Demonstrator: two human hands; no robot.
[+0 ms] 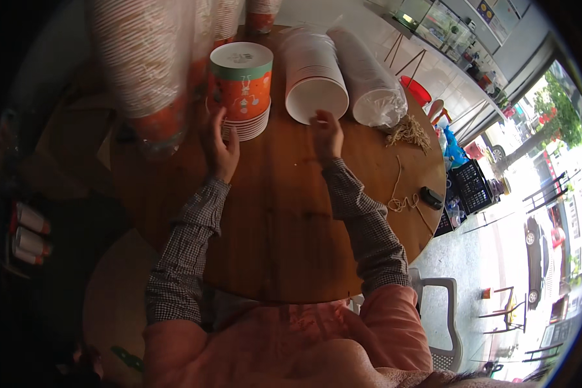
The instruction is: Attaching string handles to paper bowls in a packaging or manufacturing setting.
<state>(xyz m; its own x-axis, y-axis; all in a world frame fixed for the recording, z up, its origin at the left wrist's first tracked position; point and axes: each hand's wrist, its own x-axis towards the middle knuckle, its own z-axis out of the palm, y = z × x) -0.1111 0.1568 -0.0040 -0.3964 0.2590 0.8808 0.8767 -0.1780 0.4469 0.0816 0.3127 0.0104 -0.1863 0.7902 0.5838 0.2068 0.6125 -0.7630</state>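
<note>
An orange paper bucket with a green band (240,87) stands upside down on the table, over a stack of white rims (252,128). My left hand (222,150) is at the near left side of that stack, its thumb and fingers apart against the rims. A stack of white paper buckets (315,94) lies on its side, its mouth towards me. Close to the lower right of that mouth is my right hand (328,134), fingers loosely bent and thumb out. Whether it touches the rim I cannot tell.
Another bucket stack in clear plastic (372,97) lies to the right, beside a bundle of straw-coloured string (409,134). Tall wrapped stacks (142,71) rise at the left. A loose cord (399,202) and a small black object (431,198) rest near the table's right edge.
</note>
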